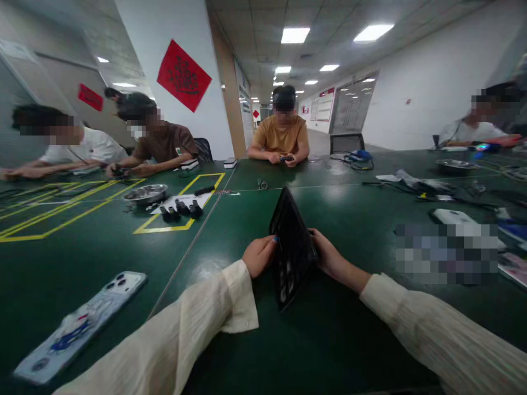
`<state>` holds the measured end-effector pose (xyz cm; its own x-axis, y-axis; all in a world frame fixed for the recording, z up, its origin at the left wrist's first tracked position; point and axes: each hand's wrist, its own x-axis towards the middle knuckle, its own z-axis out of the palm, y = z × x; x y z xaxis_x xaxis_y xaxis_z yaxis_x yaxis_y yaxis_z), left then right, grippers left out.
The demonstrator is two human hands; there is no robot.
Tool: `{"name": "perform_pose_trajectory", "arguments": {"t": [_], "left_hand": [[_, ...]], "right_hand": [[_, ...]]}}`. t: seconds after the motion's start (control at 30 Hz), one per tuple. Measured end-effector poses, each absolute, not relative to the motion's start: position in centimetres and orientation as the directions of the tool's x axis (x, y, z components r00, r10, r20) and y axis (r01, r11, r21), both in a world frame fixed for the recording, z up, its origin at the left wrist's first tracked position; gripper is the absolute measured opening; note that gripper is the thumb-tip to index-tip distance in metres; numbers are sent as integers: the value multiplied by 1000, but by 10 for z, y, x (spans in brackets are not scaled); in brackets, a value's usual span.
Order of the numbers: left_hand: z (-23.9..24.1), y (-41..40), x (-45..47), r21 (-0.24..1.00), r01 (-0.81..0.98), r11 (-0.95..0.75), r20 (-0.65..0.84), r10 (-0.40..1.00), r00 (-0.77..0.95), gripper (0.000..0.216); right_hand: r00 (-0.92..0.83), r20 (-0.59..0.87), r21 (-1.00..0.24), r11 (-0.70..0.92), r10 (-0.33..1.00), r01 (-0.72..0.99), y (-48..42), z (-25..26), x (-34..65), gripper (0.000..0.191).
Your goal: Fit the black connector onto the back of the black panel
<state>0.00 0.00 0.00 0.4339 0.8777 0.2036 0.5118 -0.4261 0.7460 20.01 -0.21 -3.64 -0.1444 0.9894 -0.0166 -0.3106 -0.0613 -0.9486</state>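
A thin black rectangular case [292, 247] stands tilted on its edge over the green table, directly in front of me. Its left face shows dark recesses and a few pale shapes near the bottom, too dim to name. My left hand [259, 255] pinches the case's left side, with the thumb on that face and a blue spot at its tip. On the opposite side, my right hand [331, 257] grips the back, its fingers partly hidden behind the case. A phone in a decorated case [82, 326] lies to the left of my left forearm.
Yellow tape [162, 229] marks areas on the green table [230, 351]. At left are a metal bowl [145, 193] and several black cylindrical parts [180, 209]. Cables [432, 189] and a white device [457, 219] lie at right. A person [280, 134] sits opposite; others sit at both sides.
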Motion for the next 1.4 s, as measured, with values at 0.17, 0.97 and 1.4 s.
{"name": "perform_pose_trajectory", "arguments": {"t": [0.17,0.97,1.4], "left_hand": [[-1,1,0,749,524,-405,196,891,409,52],[4,-2,0,746,507,-432,222,879,423,50],[4,0,-1,711,515,-478,215,846,488,38]], "right_hand": [[-166,-18,-945,-71,986,-318,-6,-32,199,21],[-176,-48,-951,-99,983,-292,-13,-21,198,24],[-179,-30,-952,-83,983,-294,-11,-25,200,23]]}}
